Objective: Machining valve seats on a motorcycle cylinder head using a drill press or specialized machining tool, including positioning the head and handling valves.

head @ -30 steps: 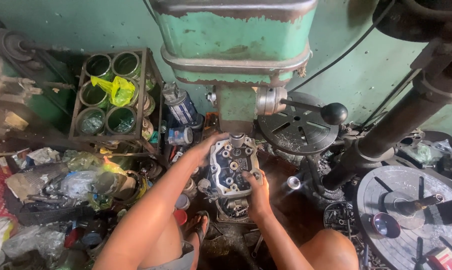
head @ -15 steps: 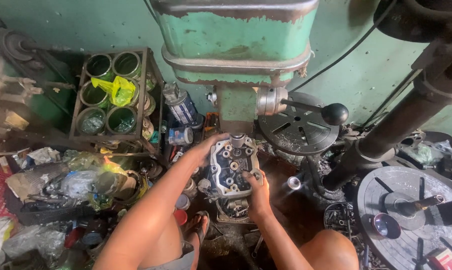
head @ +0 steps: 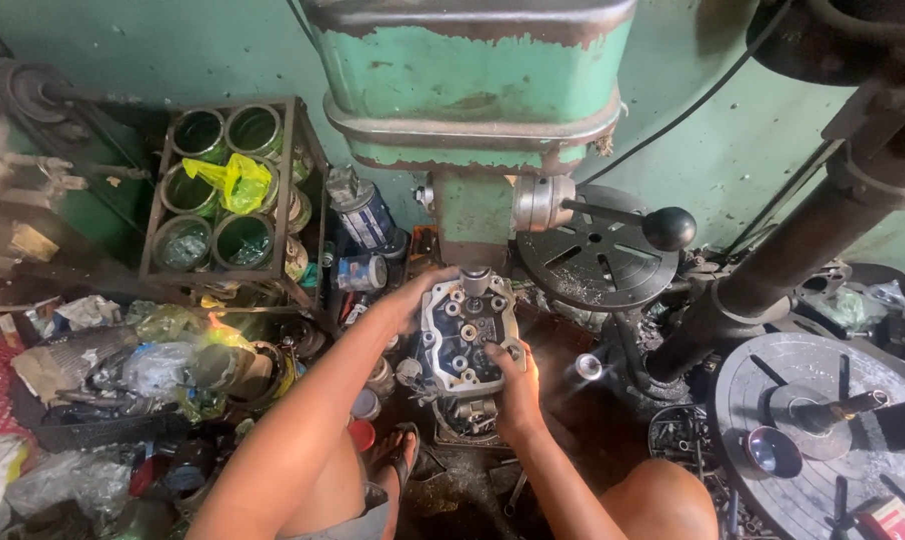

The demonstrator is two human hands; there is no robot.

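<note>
while both grip it: left hand (head: 418, 297), right hand (head: 518, 385) on cylinder head (head: 468, 335); crate (head: 151, 235) of green tins (head: 201, 132)

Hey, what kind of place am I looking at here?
Most likely a small engine-repair or machine workshop: a worn green drill press, a metal cylinder head gripped in both hands, and round slotted machine tables amid scattered parts.

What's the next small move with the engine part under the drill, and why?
Probably nudge the engine part until the chosen hole sits squarely under the drill spindle. Left hand grips its upper-left edge, right hand its lower-right corner, and the feed lever is untouched, so both hands look busy positioning.
</note>
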